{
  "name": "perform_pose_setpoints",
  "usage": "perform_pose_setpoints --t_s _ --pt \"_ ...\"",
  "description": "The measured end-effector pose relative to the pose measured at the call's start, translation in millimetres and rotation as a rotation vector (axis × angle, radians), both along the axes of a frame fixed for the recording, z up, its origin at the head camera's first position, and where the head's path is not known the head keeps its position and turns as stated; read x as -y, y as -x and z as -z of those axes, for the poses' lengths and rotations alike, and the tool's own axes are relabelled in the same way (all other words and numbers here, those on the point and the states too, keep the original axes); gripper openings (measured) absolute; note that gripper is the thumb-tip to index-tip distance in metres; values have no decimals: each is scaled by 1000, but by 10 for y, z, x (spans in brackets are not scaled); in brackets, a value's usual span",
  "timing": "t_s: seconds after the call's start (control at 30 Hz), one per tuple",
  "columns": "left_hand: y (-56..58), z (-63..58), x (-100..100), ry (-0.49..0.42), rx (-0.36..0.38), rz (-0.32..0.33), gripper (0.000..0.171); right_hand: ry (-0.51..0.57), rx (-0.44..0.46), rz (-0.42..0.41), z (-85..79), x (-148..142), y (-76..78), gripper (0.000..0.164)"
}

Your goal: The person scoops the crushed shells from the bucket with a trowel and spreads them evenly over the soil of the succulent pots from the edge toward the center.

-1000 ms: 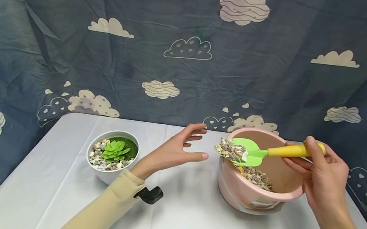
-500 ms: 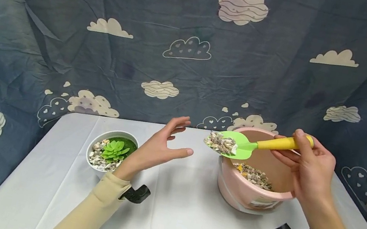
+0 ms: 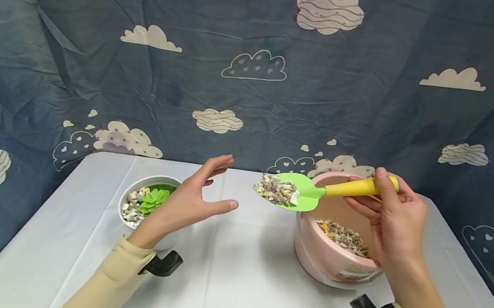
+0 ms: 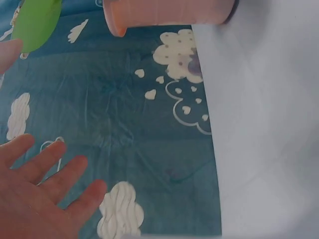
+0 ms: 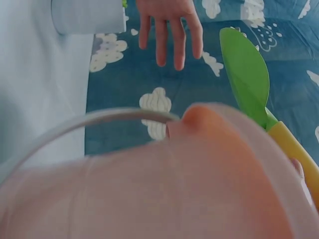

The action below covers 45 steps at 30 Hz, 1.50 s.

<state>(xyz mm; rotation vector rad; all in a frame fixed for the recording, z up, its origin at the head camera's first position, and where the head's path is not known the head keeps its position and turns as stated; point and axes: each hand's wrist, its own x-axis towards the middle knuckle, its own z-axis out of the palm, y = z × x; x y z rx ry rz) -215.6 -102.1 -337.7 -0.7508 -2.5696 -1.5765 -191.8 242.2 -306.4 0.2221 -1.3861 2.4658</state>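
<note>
My right hand grips the yellow handle of a toy trowel. Small shells and pebbles lie on its green blade, which hangs left of a pink bucket. The bucket is partly filled with similar bits. My left hand is held in the air with straight, spread fingers and nothing in it. Behind that hand stands a white pot with a green succulent set among pebbles, partly hidden by the hand. In the right wrist view the bucket covers much of the frame, beside the trowel.
A white cloth-covered table bears the pot at left and the bucket at right. Dark blue fabric with cloud prints hangs behind and at both sides. The bucket's pale handle hangs down along its side.
The right hand has carried the loaded trowel leftward from over the bucket. The left hand has also moved left, nearer the pot and over part of it in the head view.
</note>
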Motion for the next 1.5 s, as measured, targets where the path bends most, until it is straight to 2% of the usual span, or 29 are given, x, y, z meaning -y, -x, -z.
perform_pose_setpoints --t_s 0.13,0.37,0.6,0.77,0.93,1.17,1.27,1.33,1.5 --pt "-45 -31 90 26 -26 -32 83 18 0 -24 -11 88 8 29" --pt "-128 -68 287 75 -69 -77 85 -72 20 -4 -33 242 7 39" --pt "-237 -108 491 161 -53 -151 87 -65 5 -57 -36 390 20 40" --pt "-268 -118 679 201 -58 -190 88 -83 -5 -69 -31 502 40 37" --pt "-292 -83 884 222 -43 -224 89 -100 7 -76 -22 649 62 36" --pt "-351 46 1075 273 -98 -277 93 -131 42 -116 37 845 79 35" --pt "-384 88 1136 289 -80 -305 97 -134 59 -133 69 933 92 36" --pt "-408 106 1164 291 -43 -316 100 -136 73 -139 90 993 100 38" --pt "-450 163 1215 292 49 -307 106 -129 113 -161 144 1140 126 39"
